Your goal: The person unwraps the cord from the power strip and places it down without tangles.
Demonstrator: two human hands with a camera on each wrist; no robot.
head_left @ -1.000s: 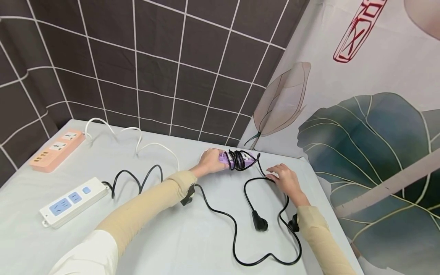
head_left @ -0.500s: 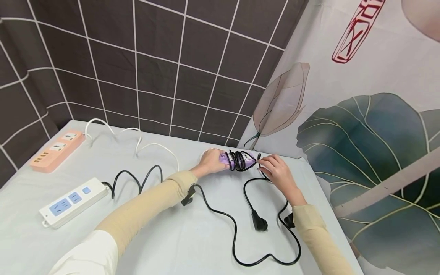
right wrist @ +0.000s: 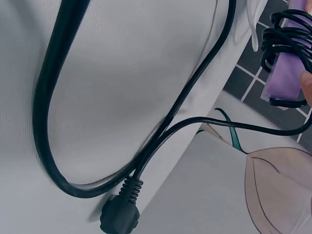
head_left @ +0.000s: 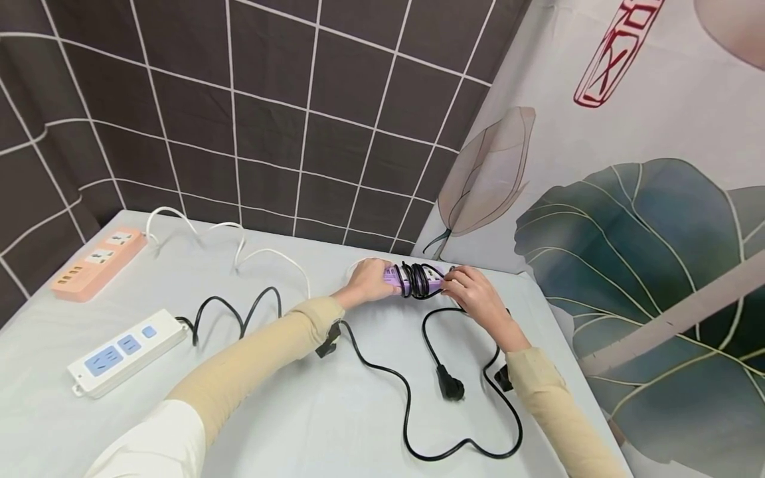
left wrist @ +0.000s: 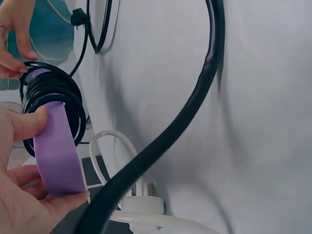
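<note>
A purple power strip [head_left: 391, 275] with black cord [head_left: 416, 279] wound around its middle is near the table's back edge. My left hand [head_left: 367, 280] grips its left end; in the left wrist view the thumb and fingers wrap the purple end [left wrist: 58, 151]. At the strip's other end my right hand [head_left: 475, 295] pinches the cord, fingertips right at the coil. The right wrist view shows only a fingertip [right wrist: 307, 85] beside the strip. Below the hands lies a black plug [head_left: 450, 385] on its cord.
A white power strip [head_left: 125, 352] with blue sockets and a pink-orange power strip [head_left: 98, 262] lie on the left of the table [head_left: 287, 425]. A white cord [head_left: 239, 249] runs along the back, and a black cord [head_left: 406, 411] curves across the front. Tiled-pattern cloth hangs behind.
My right hand has moved left and slightly up from beside the strip to the wound cord's end. The end loop of cord has drawn in. My left hand keeps its grip.
</note>
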